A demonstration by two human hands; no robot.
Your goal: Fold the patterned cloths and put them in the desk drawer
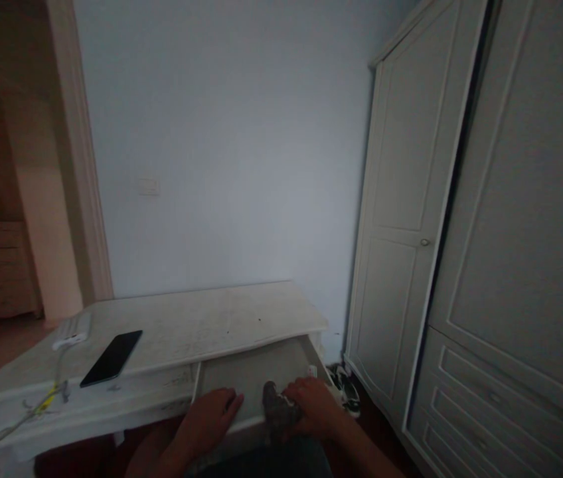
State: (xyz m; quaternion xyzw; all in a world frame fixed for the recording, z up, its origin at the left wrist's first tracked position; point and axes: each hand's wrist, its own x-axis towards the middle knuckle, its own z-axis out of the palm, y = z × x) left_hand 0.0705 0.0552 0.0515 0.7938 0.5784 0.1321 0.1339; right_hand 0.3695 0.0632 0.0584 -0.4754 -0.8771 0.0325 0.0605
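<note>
A white desk (196, 318) stands against the wall, and its right-hand drawer (256, 372) is pulled out toward me. My left hand (212, 415) rests on the drawer's front edge with its fingers curled over it. My right hand (314, 406) sits at the drawer's front right, closed on a crumpled grey cloth (276, 408). The inside of the drawer looks bare where it shows.
A black phone (112, 357) lies face up on the desk's left part. A white power strip (71, 332) with a cable sits at the left end. A tall white wardrobe (461, 232) stands to the right, with shoes (346, 388) at its foot. A doorway opens at left.
</note>
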